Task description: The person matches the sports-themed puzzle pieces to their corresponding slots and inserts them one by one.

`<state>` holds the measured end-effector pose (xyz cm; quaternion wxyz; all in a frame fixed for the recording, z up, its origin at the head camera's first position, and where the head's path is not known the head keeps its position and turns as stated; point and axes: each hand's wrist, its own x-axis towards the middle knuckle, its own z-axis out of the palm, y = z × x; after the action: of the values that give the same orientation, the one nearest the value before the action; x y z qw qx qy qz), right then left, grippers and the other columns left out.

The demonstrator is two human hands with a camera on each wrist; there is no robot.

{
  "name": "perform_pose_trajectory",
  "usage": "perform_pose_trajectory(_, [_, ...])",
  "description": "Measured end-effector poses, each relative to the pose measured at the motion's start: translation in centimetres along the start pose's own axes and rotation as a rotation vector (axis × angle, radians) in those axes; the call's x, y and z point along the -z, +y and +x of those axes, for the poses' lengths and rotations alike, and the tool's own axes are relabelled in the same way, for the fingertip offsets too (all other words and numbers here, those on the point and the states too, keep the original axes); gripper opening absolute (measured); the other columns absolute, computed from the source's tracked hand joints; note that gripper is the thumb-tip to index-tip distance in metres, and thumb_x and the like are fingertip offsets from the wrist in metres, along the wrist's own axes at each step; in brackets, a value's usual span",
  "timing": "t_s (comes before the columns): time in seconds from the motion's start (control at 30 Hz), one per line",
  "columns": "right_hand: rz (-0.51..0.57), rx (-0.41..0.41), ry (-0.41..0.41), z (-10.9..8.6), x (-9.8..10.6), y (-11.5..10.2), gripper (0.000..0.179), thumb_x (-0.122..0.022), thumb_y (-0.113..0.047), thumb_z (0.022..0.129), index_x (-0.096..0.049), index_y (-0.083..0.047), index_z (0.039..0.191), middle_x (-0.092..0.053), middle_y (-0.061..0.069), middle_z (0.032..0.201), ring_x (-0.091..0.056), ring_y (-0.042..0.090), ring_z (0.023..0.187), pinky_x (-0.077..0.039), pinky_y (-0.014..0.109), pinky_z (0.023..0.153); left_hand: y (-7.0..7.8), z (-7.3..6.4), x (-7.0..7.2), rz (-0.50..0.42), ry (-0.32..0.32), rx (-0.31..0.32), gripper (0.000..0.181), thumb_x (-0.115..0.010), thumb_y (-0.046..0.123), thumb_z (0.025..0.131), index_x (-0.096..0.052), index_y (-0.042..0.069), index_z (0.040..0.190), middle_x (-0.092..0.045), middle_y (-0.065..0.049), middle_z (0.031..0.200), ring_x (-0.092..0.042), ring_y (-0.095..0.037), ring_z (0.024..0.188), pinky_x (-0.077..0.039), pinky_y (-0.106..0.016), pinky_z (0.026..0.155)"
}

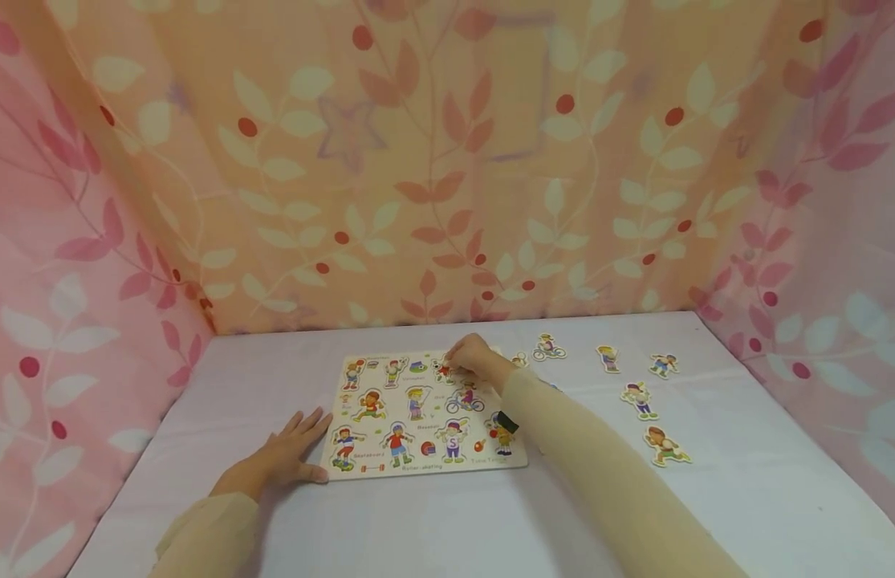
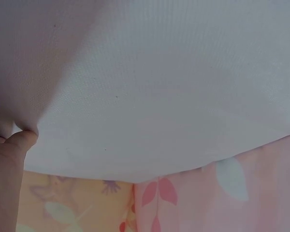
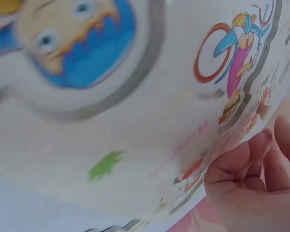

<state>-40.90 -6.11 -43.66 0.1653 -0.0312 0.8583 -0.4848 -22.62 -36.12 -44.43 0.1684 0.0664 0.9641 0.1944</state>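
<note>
A pale puzzle board [image 1: 400,431] printed with cartoon sports figures lies on the table. My left hand [image 1: 291,445] rests at its left side with fingers spread, the thumb at the near left corner; part of that hand [image 2: 12,150] shows in the left wrist view. My right hand [image 1: 479,361] reaches over the board's far right part, fingers curled. Its fingertips are right at a red-shirted football figure [image 1: 443,371]. In the right wrist view the right hand [image 3: 253,179] is bent close over the board; I cannot tell whether it pinches a piece.
Right of the board lie several loose pieces: a cyclist [image 1: 548,348], a figure with a rod [image 1: 608,360], a blue-capped figure [image 1: 664,365], a baseball player [image 1: 640,400] and a runner [image 1: 665,446]. Another piece [image 1: 519,359] is partly behind the right arm. Flowered curtains [image 1: 433,160] enclose the white table [image 1: 433,530].
</note>
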Motion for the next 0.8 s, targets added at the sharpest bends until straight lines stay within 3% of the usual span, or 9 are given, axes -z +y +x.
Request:
perform_pose_trajectory(0.13, [0.067, -0.029, 0.025, -0.2, 0.8, 0.2, 0.019, -0.068, 0.001, 0.086, -0.071, 0.004, 0.104, -0.056, 0.003, 0.073, -0.042, 0.011, 0.052, -0.036, 0.023, 0.049, 0.0, 0.0, 0.0, 0.005, -0.001, -0.003, 0.104, -0.080, 0.043, 0.072, -0.028, -0.001, 0.150, -0.014, -0.028, 0.156, -0.003, -0.055, 0.140, -0.006, -0.077, 0.102])
perform_pose_trajectory(0.27, [0.068, -0.019, 0.042, -0.3, 1.7, 0.4, 0.021, -0.069, -0.003, 0.087, -0.071, 0.002, 0.106, -0.058, 0.002, 0.076, -0.046, 0.012, 0.059, -0.038, 0.025, 0.051, -0.1, 0.0, 0.1, 0.018, 0.002, -0.008, 0.104, -0.079, 0.045, 0.073, -0.027, -0.001, 0.151, -0.013, -0.028, 0.157, -0.003, -0.055, 0.140, -0.007, -0.077, 0.102])
perform_pose_trajectory(0.5, [0.082, -0.017, 0.000, -1.2, 3.7, 0.5, 0.025, -0.066, -0.004, 0.089, -0.068, 0.005, 0.112, -0.060, 0.006, 0.080, -0.048, 0.017, 0.062, -0.036, 0.029, 0.055, -0.3, -0.1, 0.1, 0.020, 0.017, -0.040, 0.103, -0.079, 0.044, 0.073, -0.028, -0.002, 0.150, -0.015, -0.029, 0.155, -0.004, -0.056, 0.139, -0.008, -0.078, 0.100])
perform_pose_trajectory(0.8, [0.007, 0.011, 0.019, -2.6, 6.4, 1.5, 0.023, -0.065, -0.007, 0.091, -0.068, 0.004, 0.111, -0.064, 0.008, 0.088, -0.052, 0.019, 0.070, -0.044, 0.036, 0.064, -0.2, -0.5, -0.1, 0.005, 0.021, -0.052, 0.103, -0.079, 0.044, 0.073, -0.029, -0.003, 0.149, -0.016, -0.030, 0.155, -0.005, -0.057, 0.138, -0.008, -0.079, 0.099])
